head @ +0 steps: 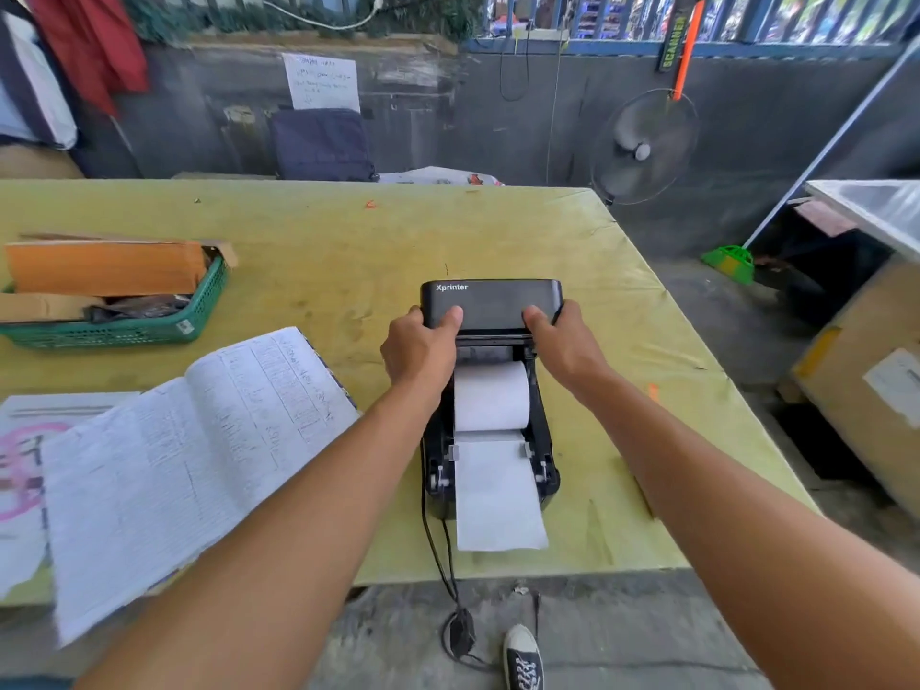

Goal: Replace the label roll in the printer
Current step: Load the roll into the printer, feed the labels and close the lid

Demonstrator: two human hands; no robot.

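A black label printer [438, 470] stands on the yellow-green table [348, 251], close to its near edge. Its lid [490, 303], marked Xprinter, is swung up and back. Inside the open bay lies a white label roll [492, 395]. A strip of its paper [498, 495] runs forward between the side guides and hangs out over the printer's front. My left hand [420, 348] grips the lid's left front corner, thumb on top. My right hand [560, 341] grips the right front corner the same way.
An open handwritten ledger [199, 455] lies left of the printer, overhanging the table's edge. A green basket [124, 331] with cardboard sits at the far left. The printer's cables [438, 555] drop to the floor by a shoe [522, 659]. A fan [644, 146] and a cardboard box [866, 390] stand to the right.
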